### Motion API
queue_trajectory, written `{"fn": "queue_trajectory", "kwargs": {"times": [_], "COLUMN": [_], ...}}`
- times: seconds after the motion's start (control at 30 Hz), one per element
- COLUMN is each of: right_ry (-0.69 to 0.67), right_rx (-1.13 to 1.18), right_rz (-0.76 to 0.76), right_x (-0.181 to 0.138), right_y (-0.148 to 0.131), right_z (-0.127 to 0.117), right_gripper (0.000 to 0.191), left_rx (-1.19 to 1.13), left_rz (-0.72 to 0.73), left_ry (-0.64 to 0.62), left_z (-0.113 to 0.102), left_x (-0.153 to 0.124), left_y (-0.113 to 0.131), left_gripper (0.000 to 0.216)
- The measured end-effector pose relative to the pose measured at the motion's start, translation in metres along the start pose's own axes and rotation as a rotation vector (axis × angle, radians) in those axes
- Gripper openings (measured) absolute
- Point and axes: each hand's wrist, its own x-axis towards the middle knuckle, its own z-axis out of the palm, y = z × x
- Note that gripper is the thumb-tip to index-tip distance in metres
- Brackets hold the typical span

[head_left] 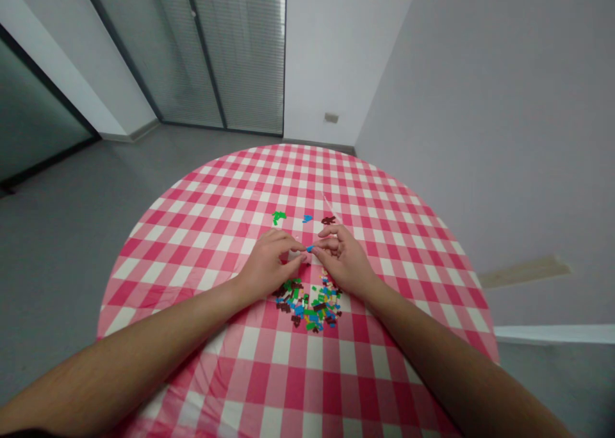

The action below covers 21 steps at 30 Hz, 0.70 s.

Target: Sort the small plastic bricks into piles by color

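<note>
A small blue building brick (310,249) is between the fingertips of both hands, just above the table. My right hand (350,262) pinches it between thumb and forefinger, the other fingers curled loosely. On the other side, my left hand (269,264) is closed in a pinch, its forefinger and thumb tips at the brick's left end. Below the hands lies a loose pile of small bricks (314,307) in green, blue, brown, yellow and pale colours. Beyond the fingers sit a green cluster (278,217), a few blue bricks (307,219) and a brown cluster (328,220).
A red-and-white checked cloth (298,387) covers the round table, with wrinkles at the front left. Behind the table are a glass partition (240,54) and a white wall with a socket (331,118). A grey wall (504,137) rises on the right.
</note>
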Motion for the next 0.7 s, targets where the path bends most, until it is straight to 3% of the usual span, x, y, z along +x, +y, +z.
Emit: {"fn": "queue_trajectory", "kwargs": {"times": [0.47, 0.7], "right_ry": [-0.032, -0.007], "right_rx": [-0.064, -0.372], "right_rz": [-0.07, -0.167], "right_x": [-0.0001, 0.0013], "right_y": [0.0066, -0.0013], "right_z": [-0.0011, -0.004], "right_gripper": [0.024, 0.016], "left_rx": [0.018, -0.013], "left_rz": [0.007, -0.035], "left_ry": [-0.035, -0.061], "left_z": [-0.0003, -0.0012], "left_x": [0.0007, 0.0018], "left_y": [0.0019, 0.0043], "left_gripper": [0.009, 0.017]}}
